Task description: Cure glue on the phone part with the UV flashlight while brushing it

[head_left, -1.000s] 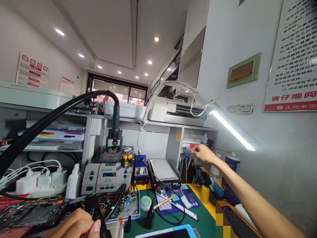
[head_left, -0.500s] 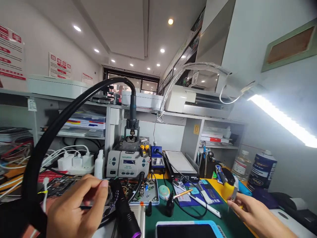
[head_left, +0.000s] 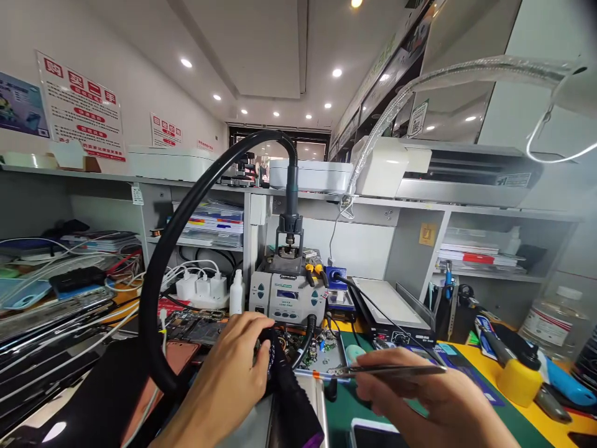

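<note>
My left hand (head_left: 228, 379) is at the lower middle, its fingers curled at the upper end of a black ribbed tube (head_left: 293, 392) with a purple ring. Thumb and fingers lie on either side of a dark textured part there; the contact is partly hidden. In my right hand (head_left: 420, 392) is a pair of metal tweezers (head_left: 401, 370), held nearly level with the tips pointing left. Those tips are near the edge of a tray of circuit boards (head_left: 338, 354). Below the right hand, a phone (head_left: 373, 434) lies on the green mat (head_left: 342, 410), partly cut off.
Behind the hands stands a grey hot-air station (head_left: 289, 298) with a thick black hose (head_left: 161, 292) arching on the left. A white bottle (head_left: 236, 295) is beside it. To the right are a flat heating plate (head_left: 389, 305), a yellow bottle (head_left: 520, 379) and a clear bottle (head_left: 553, 326).
The view has turned left. My right hand has come inward from the right with the tweezers, now level across the mat. My left hand has gone from a raised pinch to the black tube's end.
</note>
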A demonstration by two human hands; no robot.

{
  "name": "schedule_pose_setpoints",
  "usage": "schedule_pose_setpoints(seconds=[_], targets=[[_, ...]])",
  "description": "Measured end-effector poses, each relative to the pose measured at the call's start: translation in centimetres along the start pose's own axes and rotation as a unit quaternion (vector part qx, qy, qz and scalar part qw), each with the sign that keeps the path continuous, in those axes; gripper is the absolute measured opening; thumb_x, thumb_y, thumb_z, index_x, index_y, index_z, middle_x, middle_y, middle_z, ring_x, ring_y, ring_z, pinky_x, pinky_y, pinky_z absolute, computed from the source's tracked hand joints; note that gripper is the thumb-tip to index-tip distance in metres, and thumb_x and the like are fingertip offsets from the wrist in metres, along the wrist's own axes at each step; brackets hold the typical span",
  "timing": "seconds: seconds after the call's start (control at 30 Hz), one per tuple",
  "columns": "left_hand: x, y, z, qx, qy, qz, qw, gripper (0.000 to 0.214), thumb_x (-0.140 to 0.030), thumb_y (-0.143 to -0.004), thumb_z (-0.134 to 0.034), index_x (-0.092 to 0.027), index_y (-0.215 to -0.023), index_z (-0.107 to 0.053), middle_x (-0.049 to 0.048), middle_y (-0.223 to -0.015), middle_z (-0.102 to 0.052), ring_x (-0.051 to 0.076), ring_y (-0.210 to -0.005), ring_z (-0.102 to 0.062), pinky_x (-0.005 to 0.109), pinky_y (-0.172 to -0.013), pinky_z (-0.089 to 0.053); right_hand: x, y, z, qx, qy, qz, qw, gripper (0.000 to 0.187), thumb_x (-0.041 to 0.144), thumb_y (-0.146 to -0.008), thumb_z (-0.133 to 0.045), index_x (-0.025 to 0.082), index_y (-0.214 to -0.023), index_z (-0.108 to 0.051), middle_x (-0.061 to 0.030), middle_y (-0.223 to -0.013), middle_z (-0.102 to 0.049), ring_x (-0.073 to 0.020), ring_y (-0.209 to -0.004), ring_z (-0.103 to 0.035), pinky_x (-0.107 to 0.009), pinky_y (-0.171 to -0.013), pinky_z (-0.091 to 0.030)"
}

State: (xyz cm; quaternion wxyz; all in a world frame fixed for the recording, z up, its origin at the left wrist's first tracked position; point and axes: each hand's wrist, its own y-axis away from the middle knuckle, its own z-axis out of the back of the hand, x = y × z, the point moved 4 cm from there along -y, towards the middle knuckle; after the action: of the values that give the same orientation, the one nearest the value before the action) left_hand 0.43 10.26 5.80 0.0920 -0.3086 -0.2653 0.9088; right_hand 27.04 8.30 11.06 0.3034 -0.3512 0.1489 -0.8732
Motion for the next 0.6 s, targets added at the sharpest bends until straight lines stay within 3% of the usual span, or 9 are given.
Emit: schedule_pose_setpoints(seconds=[0.07,0.2,0.33,0.6], targets=[[-0.4,0.1,-0.3,0.020,-0.006,-0.003,1.000,0.035,-0.024,-0.097,-0.036,-0.023,-0.122,-0.060,0.0085,-0.131,-0.057,0.024,-0.125,-0.051,0.053,-0.112,-0.043,1.1,-1.6,-2.1,0.009,-0.028,-0.004,1.000,0.029,0.045,-0.100,-0.058,0.033,-0.085,-0.080,0.0031,-0.100,-0.079,-0.0202,-0.082,-0.077,-0.018,-0.064,-0.062],[-1.2,0.2,-0.4,0.045,-0.018,-0.001,0.999,0.035,-0.021,-0.097,-0.037,-0.024,-0.123,-0.060,0.0078,-0.133,-0.055,0.025,-0.128,-0.048,0.053,-0.114,-0.041,1.2,-2.6,-4.8,-0.009,-0.015,0.009,1.000,0.022,0.038,-0.097,-0.059,0.029,-0.091,-0.078,0.0033,-0.088,-0.079,-0.0188,-0.072,-0.076,-0.021,-0.064,-0.060],[-1.5,0.4,-0.4,0.064,-0.021,0.000,0.998,0.035,-0.019,-0.097,-0.037,-0.024,-0.123,-0.060,0.0069,-0.134,-0.053,0.025,-0.129,-0.046,0.053,-0.114,-0.041,1.1,-2.5,-5.8,-0.013,-0.008,0.050,0.999,0.017,0.033,-0.098,-0.059,0.029,-0.099,-0.076,0.0062,-0.087,-0.079,-0.0158,-0.073,-0.076,-0.019,-0.068,-0.059],[-1.8,0.6,-0.3,0.081,-0.016,-0.009,0.997,0.033,-0.018,-0.098,-0.035,-0.024,-0.121,-0.058,0.0060,-0.130,-0.051,0.024,-0.126,-0.046,0.050,-0.111,-0.043,1.2,-2.7,-6.3,-0.015,-0.018,0.050,0.998,0.016,0.030,-0.098,-0.060,0.028,-0.096,-0.076,0.0068,-0.086,-0.079,-0.0141,-0.071,-0.076,-0.016,-0.066,-0.058]])
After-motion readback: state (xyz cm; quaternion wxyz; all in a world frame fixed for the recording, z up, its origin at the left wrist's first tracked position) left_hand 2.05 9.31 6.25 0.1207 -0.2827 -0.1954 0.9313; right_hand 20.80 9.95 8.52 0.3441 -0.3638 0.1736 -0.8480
